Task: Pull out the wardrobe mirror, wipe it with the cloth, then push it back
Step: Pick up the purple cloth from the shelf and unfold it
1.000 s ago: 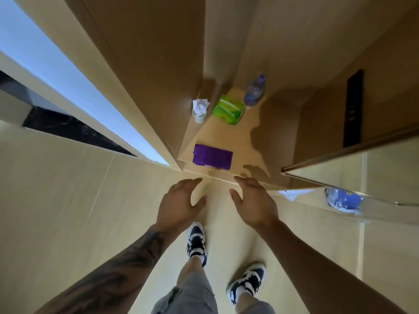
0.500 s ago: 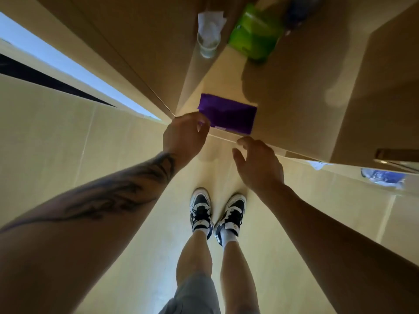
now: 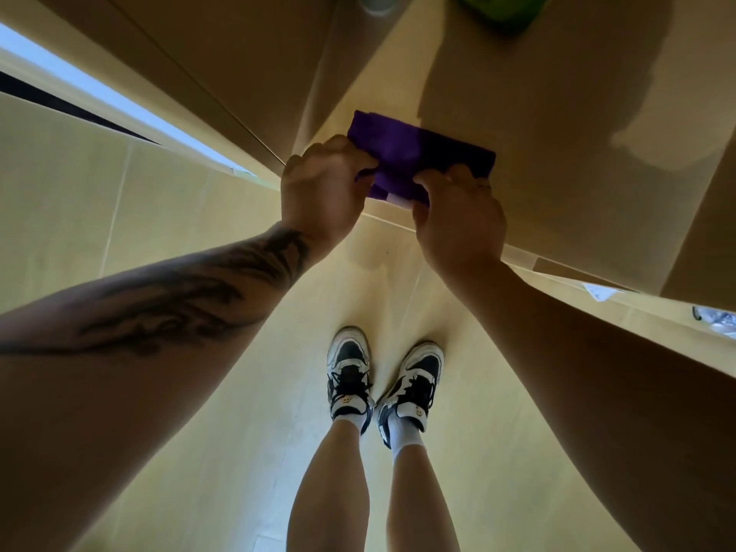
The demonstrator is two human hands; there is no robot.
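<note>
A folded purple cloth (image 3: pixel 418 153) lies on the wooden wardrobe shelf (image 3: pixel 557 133) near its front edge. My left hand (image 3: pixel 322 193) grips the cloth's left end with curled fingers. My right hand (image 3: pixel 458 217) holds the cloth's near edge on the right, its fingertips on the fabric. The near part of the cloth is hidden under both hands. The mirror is not clearly visible; a reflective strip (image 3: pixel 709 312) shows at the right edge.
A green packet (image 3: pixel 502 10) and the base of a cup (image 3: pixel 374 4) sit further back on the shelf. A wardrobe side panel (image 3: pixel 199 73) stands at the left. My two feet in black-and-white shoes (image 3: pixel 382 384) stand on the pale floor below.
I have stepped closer and leaned in. Both hands moved forward from the shelf's edge onto the purple cloth and closed on it.
</note>
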